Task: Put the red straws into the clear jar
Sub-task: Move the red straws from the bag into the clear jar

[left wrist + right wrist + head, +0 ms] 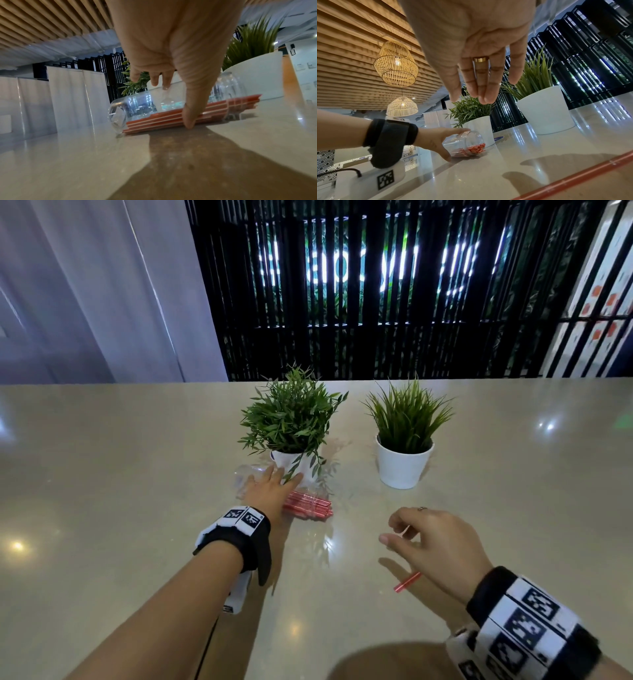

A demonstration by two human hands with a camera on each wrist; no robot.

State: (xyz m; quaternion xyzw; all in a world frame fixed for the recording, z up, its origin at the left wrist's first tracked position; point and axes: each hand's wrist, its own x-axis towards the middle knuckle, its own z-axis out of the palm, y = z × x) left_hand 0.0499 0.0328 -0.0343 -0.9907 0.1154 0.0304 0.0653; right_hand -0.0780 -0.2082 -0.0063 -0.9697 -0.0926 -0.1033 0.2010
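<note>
- Shiny beige table (137, 508) sits in front of black slats (376, 285).
- Left hand (270, 491) lies on the clear jar (137, 102), fingers out straight, thumb touching the table.
- Right hand (435, 542) hangs loose over one red straw (407, 582) on the table, holding nothing.
- Lying on its side, the jar has a bunch of red straws (308, 505) poking out.
- Two potted plants (291, 422) (406, 436) stand behind.
</note>
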